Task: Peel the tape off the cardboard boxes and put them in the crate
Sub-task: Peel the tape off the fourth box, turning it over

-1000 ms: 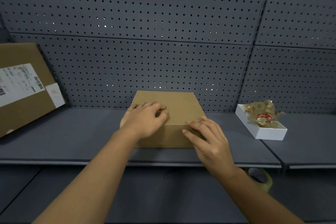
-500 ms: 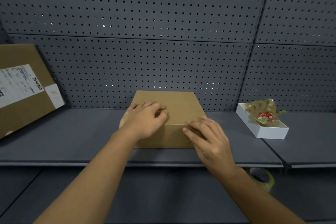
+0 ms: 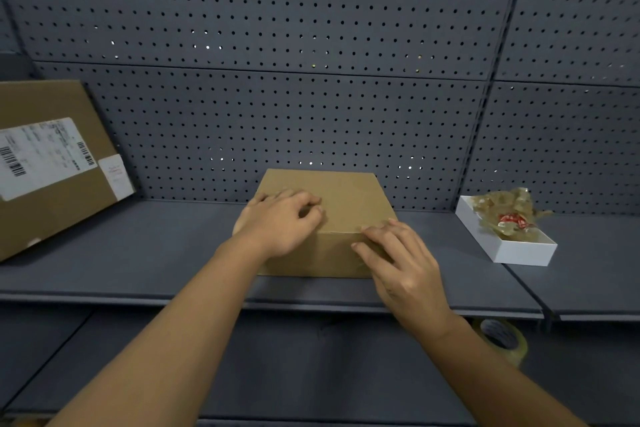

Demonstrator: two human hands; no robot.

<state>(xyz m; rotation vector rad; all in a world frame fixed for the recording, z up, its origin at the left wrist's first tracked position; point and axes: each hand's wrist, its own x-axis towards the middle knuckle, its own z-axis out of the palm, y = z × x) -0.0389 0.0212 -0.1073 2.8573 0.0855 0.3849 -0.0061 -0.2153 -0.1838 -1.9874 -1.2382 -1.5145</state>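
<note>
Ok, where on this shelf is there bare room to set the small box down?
The widest bare stretch of shelf lies between the big labelled box on the left and the small box. A narrower gap sits between the small box and the white tray. The middle is crowded: left hand and right hand both rest on the small box.

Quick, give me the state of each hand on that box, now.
Left hand: fingers curled, resting on top of the small cardboard box; no grip visible.
Right hand: open, straight fingers pressing the box's front right edge.

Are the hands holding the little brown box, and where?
Left hand picks at the small box's top; right hand presses its front right corner. Neither lifts it.
</note>
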